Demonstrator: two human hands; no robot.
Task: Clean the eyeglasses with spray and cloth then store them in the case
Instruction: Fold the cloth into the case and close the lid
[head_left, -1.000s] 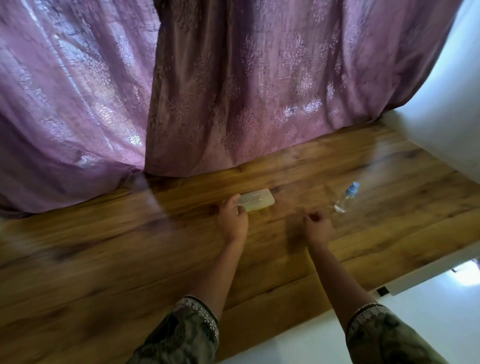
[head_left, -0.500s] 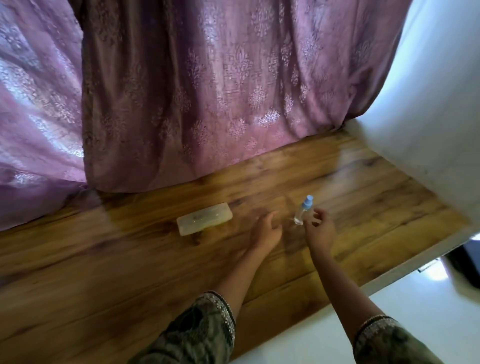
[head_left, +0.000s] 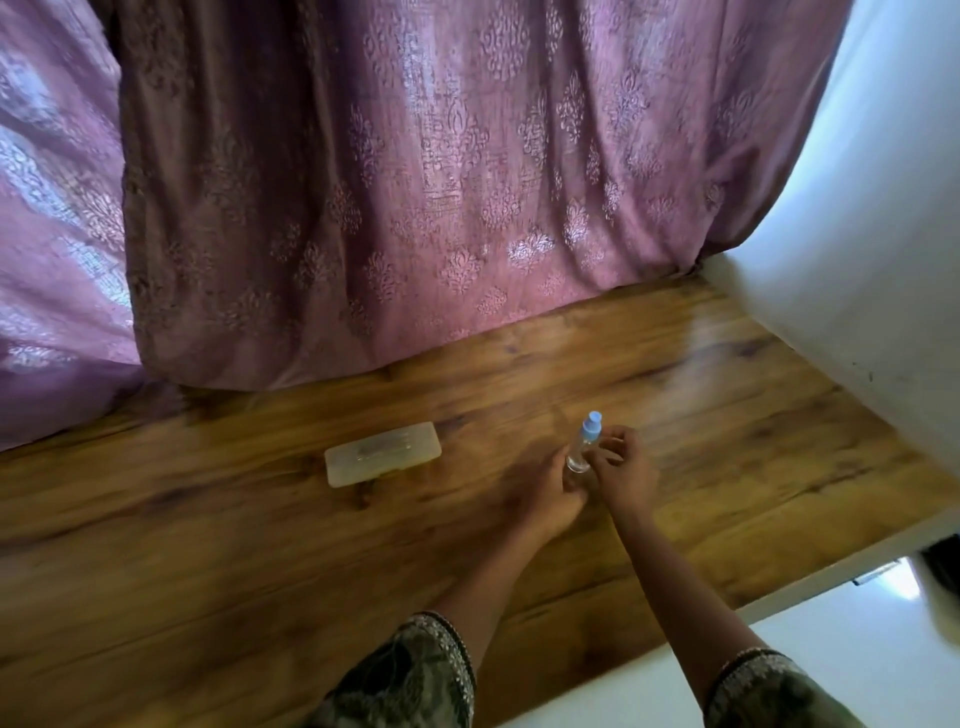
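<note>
My right hand (head_left: 626, 475) pinches bottle (head_left: 586, 444), upright, centre-right of frame. My left hand (head_left: 548, 499) loosely curled just beside its base, holding nothing. Case (head_left: 383, 460) lies left of both hands, long axis sideways; left hand nearer.

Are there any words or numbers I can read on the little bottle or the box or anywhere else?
None can be read anywhere.
Spray bottle: clear with a blue cap, no label visible; the right hand closes around it.
Case: pale and see-through, faint marks inside too blurred to read.
Curtain: only a woven flower pattern, no letters.
Wooden table: no writing.
</note>
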